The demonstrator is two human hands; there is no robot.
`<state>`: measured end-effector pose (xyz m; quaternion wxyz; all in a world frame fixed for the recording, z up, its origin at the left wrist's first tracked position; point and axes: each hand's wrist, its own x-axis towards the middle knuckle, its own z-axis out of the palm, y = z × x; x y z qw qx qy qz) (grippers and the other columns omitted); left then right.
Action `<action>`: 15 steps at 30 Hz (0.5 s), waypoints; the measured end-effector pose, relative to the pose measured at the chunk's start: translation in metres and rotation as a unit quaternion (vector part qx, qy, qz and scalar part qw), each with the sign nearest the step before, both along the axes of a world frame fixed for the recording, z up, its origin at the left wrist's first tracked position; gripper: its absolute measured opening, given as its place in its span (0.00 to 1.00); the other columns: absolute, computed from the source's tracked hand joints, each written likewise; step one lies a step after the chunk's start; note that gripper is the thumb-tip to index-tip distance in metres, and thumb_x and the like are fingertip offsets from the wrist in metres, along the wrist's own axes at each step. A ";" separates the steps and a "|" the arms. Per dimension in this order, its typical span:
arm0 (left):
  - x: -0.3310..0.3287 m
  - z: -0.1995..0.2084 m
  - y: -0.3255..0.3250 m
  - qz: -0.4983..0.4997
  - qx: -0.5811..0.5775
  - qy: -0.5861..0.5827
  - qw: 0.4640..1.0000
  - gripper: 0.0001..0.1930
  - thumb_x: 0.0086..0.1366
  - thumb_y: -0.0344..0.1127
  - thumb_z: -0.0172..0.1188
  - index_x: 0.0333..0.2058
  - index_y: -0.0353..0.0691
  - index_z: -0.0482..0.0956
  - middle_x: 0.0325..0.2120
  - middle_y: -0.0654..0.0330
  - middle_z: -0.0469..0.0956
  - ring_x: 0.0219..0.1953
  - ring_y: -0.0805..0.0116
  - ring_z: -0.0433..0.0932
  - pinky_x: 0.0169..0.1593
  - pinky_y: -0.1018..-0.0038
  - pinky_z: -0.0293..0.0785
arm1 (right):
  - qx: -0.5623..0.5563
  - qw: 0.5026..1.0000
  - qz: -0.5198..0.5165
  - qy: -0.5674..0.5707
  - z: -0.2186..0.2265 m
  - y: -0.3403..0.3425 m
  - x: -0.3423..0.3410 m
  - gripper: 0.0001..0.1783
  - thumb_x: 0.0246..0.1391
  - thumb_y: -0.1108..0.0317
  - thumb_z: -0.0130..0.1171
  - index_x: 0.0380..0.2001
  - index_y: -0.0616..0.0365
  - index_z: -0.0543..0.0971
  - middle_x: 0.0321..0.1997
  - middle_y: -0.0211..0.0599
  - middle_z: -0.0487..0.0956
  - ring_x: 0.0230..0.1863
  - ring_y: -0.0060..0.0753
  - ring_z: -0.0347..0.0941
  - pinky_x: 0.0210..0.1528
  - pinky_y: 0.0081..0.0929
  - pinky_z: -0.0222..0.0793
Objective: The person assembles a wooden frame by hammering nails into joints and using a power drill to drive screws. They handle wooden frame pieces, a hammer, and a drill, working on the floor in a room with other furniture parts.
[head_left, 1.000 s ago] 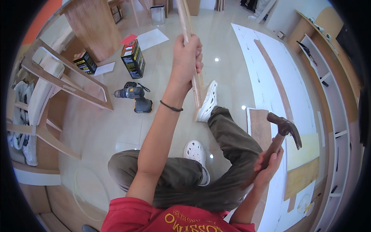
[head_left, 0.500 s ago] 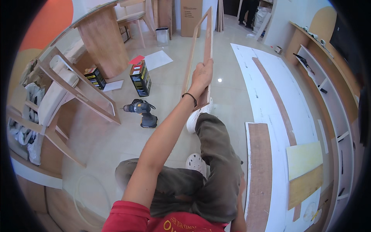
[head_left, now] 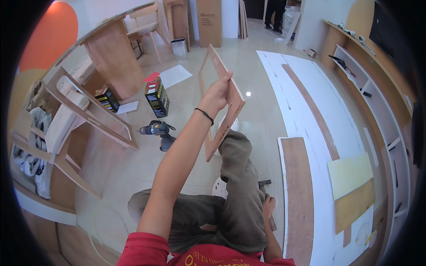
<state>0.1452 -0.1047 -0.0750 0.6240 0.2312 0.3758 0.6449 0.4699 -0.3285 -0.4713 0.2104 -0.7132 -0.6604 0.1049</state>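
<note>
A thin rectangular wooden frame point(head_left: 225, 127) is held up in front of me, tilted, one corner pointing down toward my knee. My left hand point(head_left: 218, 93) is closed around one of its long sides. Low beside my right thigh, my right hand point(head_left: 269, 206) is wrapped round the handle of a hammer point(head_left: 265, 182). The hammer's dark head sticks out past the fingers, and part of the handle shows below the hand. My thigh sits close against the hammer.
On the floor to the left are a cordless drill point(head_left: 159, 133), a tall black can point(head_left: 156, 98) and an upturned wooden chair point(head_left: 91, 116). White sheeting point(head_left: 306, 111) to the right bears a long wood strip point(head_left: 310, 113) and panels. A brown board point(head_left: 298, 195) lies nearby.
The wooden frame has come lower and nearer, turning so its near end faces me. My right hand, mostly hidden behind my leg before, now shows with the hammer.
</note>
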 end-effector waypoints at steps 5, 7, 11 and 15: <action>0.005 -0.040 0.019 0.016 -0.038 -0.021 0.999 0.19 0.64 0.45 0.60 0.42 0.32 0.73 0.32 0.56 0.78 0.37 0.69 0.79 0.38 0.72 0.79 | -0.025 0.997 -0.015 0.069 -0.024 0.007 0.007 0.22 0.53 0.63 0.57 0.51 0.57 0.70 0.43 0.46 0.69 0.46 0.49 0.66 0.46 0.43 0.63; 0.013 -0.062 0.027 0.041 -0.070 0.018 0.997 0.23 0.62 0.46 0.62 0.42 0.30 0.72 0.33 0.53 0.77 0.38 0.67 0.79 0.37 0.73 0.79 | -0.034 0.998 -0.019 0.041 -0.018 0.006 0.013 0.22 0.54 0.63 0.55 0.52 0.56 0.70 0.43 0.45 0.69 0.46 0.48 0.66 0.46 0.42 0.63; 0.045 -0.066 -0.008 0.064 -0.082 0.093 0.990 0.41 0.57 0.47 0.67 0.51 0.22 0.50 0.43 0.42 0.70 0.44 0.58 0.76 0.40 0.69 0.79 | 0.011 0.995 0.034 0.091 0.099 0.068 -0.017 0.22 0.60 0.58 0.51 0.54 0.56 0.68 0.39 0.45 0.74 0.40 0.42 0.71 0.41 0.37 0.66; 0.075 -0.111 -0.016 0.051 -0.040 0.148 0.987 0.44 0.55 0.50 0.67 0.51 0.20 0.50 0.47 0.36 0.65 0.46 0.52 0.74 0.43 0.64 0.77 | -0.186 0.810 0.091 0.549 0.229 0.165 -0.067 0.33 0.63 0.39 0.38 0.59 0.51 0.65 0.37 0.33 0.77 0.33 0.25 0.72 0.34 0.24 0.68</action>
